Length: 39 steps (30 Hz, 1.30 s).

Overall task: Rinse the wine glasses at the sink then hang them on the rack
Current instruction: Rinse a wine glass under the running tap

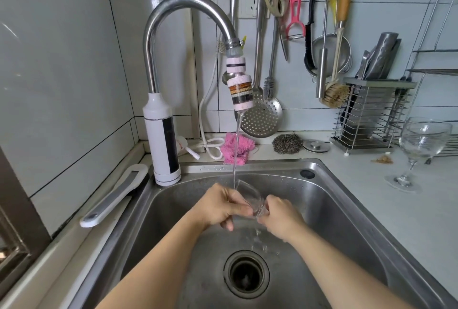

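Over the steel sink [329,199] both hands hold one clear wine glass [249,197], tilted with its mouth up and to the left. My left hand [218,207] wraps the bowl. My right hand [280,217] grips the stem end. A thin stream of water runs from the tap's filter head [241,94] into the glass and spills down toward the drain [246,274]. A second wine glass [421,147] stands upright on the counter at the right. The wire rack [438,23] rises at the far right, mostly out of frame.
Utensils hang on the wall behind the tap: a slotted ladle [262,115], scissors, a peeler, brushes. A wire knife holder [371,115] stands on the counter. A pink cloth [235,147], a steel scourer [287,143] and a sink plug [316,146] lie behind the sink.
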Available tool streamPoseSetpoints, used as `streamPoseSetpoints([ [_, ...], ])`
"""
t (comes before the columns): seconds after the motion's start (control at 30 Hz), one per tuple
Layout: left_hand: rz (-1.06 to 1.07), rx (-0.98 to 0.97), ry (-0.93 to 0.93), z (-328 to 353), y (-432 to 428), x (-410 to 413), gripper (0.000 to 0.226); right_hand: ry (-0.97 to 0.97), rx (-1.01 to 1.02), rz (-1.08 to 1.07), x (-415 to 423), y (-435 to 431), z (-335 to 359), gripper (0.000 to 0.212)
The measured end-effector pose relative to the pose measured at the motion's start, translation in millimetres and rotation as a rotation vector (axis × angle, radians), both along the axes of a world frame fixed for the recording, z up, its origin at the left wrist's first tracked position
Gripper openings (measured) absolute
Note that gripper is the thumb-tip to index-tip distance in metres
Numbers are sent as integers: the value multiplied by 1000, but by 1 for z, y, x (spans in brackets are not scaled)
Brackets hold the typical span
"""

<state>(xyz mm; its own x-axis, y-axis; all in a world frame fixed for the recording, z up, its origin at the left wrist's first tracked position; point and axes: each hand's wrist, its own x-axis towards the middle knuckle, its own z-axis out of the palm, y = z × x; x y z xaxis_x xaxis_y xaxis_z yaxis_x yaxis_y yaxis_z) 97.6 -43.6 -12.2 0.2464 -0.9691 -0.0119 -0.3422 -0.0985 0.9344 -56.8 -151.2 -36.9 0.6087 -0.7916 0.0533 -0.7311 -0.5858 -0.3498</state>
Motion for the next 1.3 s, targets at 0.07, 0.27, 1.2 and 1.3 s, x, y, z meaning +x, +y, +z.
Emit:
streamPoseSetpoints([
  [0.07, 122, -76, -82, -2, -3, 2, 12, 30, -30, -24, 1, 0, 1, 26],
  [0.27, -96, 90, 38, -4, -1, -1, 16, -34, 119, 8, -3, 0, 1, 21],
  [1.2, -83, 101, 180, -5, 0, 7, 16, 80, 29, -40, 0, 1, 4, 26],
  [1.3, 42, 10, 139, -2, -2, 10, 15, 45, 100, -56, 3, 4, 5, 28],
])
